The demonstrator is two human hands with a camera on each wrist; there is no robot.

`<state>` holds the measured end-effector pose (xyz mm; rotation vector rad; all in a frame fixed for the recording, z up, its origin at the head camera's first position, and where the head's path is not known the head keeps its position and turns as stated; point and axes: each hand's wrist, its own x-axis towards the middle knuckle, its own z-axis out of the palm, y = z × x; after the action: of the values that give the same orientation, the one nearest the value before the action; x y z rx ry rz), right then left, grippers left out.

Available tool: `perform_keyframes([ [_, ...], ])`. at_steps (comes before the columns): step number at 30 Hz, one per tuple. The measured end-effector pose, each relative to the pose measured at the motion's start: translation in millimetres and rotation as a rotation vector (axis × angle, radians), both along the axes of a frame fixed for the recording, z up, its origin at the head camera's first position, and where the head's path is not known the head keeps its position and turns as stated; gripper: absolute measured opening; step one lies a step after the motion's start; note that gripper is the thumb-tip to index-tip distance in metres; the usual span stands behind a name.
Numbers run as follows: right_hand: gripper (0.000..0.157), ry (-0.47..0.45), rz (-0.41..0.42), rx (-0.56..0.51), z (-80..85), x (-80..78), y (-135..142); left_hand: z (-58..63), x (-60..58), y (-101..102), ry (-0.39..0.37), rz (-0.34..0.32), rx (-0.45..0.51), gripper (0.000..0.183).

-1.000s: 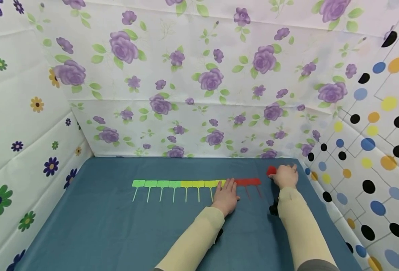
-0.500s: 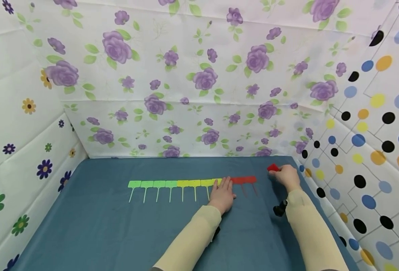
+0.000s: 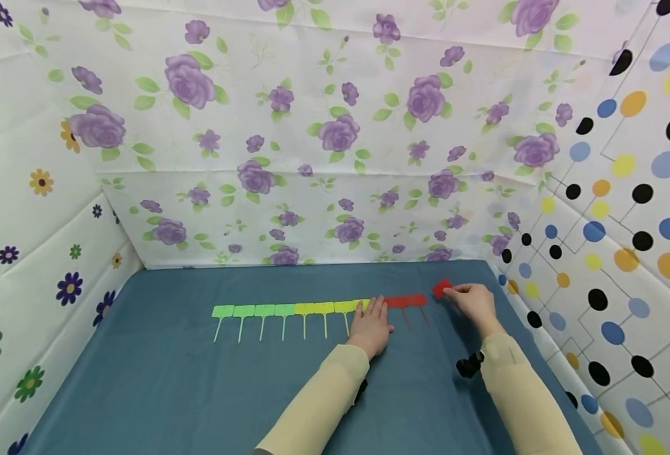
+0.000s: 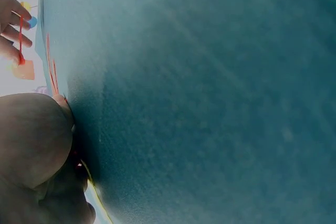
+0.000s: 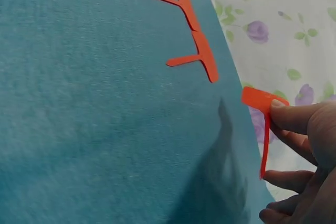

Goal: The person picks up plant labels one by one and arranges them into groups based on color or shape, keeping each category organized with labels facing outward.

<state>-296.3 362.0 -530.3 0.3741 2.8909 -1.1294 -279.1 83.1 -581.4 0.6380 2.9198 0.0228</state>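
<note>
A row of T-shaped plastic plant tags lies on the blue cloth: green tags point(image 3: 254, 311) at the left, yellow tags point(image 3: 314, 308) in the middle, red tags point(image 3: 405, 301) at the right. My left hand point(image 3: 370, 325) rests over the row where yellow meets red, fingers straight, covering some of it. Right of the row, my right hand point(image 3: 475, 306) pinches one red plant tag point(image 5: 257, 98) by its head between thumb and fingers. In the right wrist view its stem points down, and it is held above the cloth, apart from the row's end.
Blue cloth point(image 3: 198, 385) covers the table. A floral sheet point(image 3: 335, 208) rises behind the table's back edge. Side sheets stand left and right, the right one dotted point(image 3: 607, 272). A black wrist device point(image 3: 470, 364) hangs under my right wrist.
My right hand has lifted the red plant tag and brought it a little left, turning it towards the row's right end. My left hand stays on the row. The head view has shifted slightly.
</note>
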Motion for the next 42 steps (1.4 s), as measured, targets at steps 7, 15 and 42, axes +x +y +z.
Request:
perform_keyframes([
  [7,0.051,-0.019,-0.049,0.031,-7.0,3.6,-9.7,15.9,10.6,-2.6,0.011,0.006,-0.004,0.066],
  [15,0.052,-0.023,-0.05,0.042,-11.6,4.9,-18.9,23.8,15.9,-4.5,0.022,0.003,-0.001,0.064],
  [42,0.058,-0.092,-0.008,0.14,-21.1,1.8,-22.0,4.1,2.6,-0.1,-0.001,0.006,0.002,0.069],
])
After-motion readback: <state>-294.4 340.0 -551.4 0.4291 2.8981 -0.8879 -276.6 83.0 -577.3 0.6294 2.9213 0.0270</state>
